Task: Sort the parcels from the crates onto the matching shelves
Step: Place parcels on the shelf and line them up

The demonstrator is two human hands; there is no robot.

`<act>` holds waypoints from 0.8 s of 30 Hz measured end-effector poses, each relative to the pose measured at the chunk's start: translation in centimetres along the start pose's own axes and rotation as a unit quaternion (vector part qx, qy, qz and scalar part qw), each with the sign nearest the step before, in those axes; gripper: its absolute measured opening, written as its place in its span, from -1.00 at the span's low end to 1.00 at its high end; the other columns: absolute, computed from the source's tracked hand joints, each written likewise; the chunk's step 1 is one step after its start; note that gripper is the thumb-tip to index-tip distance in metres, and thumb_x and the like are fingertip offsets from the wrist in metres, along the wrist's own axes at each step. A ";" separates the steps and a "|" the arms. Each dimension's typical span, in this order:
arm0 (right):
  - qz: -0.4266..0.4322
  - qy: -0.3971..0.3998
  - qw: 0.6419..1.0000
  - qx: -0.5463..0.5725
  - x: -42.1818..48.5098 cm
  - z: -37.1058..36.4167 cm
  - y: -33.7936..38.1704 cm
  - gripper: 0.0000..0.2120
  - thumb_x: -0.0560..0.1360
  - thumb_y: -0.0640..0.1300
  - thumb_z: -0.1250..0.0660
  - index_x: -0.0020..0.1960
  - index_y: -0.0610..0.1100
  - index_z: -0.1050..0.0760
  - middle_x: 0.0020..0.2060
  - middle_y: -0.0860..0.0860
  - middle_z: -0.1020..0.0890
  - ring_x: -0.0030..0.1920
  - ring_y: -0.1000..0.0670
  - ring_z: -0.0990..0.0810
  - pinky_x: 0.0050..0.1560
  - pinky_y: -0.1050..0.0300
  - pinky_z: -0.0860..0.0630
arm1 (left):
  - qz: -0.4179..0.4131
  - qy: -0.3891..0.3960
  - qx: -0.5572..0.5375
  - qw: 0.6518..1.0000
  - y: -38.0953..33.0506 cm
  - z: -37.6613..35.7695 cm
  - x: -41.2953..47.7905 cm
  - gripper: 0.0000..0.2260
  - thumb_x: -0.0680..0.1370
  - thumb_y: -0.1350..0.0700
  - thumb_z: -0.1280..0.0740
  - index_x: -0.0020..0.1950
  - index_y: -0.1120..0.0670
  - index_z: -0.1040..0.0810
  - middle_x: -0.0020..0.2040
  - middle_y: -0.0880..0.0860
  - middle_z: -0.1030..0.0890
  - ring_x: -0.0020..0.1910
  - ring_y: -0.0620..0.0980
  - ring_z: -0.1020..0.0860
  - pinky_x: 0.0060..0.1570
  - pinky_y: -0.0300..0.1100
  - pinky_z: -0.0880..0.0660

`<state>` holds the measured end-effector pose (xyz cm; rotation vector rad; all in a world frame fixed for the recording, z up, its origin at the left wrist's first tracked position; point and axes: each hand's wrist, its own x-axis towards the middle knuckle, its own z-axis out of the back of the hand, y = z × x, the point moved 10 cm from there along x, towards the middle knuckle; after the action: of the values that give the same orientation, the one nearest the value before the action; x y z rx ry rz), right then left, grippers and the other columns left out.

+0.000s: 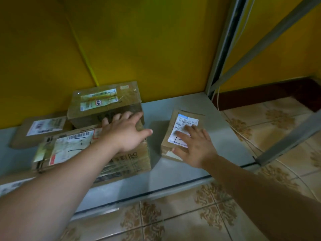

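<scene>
Yellow wall behind, patterned tile floor in front and to the right. Low pale shelf with a grey metal upright at its right rear corner. Four parcels on the shelf. Big front box, taped and labelled on top, sits left of centre. Back box stands behind it against the wall, touching or nearly touching it. Flat parcel lies far left, partly hidden behind the big box. Small parcel, brown with a white label, lies alone right of the big box, with a gap between them. Left hand rests flat on the big front box's top far corner, fingers straight and spread, fingertips reaching the back box's front face, gripping nothing. Right hand lies flat on the small parcel's label, fingers spread, not curled round it.
</scene>
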<state>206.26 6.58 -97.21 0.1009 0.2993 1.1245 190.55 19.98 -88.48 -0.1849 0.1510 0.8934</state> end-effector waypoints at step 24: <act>-0.096 -0.121 0.988 0.025 13.5 2.3 1.6 -0.27 0.55 0.40 0.00 0.59 0.01 -0.12 0.60 -0.16 -0.07 0.60 -0.23 0.09 0.51 -0.28 0.20 | 0.008 -0.017 -0.020 1.000 0.3 0.2 0.3 -0.32 0.46 -0.40 -0.10 0.54 -0.27 -0.04 0.56 -0.13 -0.11 0.52 -0.01 -0.08 0.42 0.10 -0.06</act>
<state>210.92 19.51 -97.10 0.2466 0.1179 0.9027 190.55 20.44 -88.40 -0.2061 0.1021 0.9148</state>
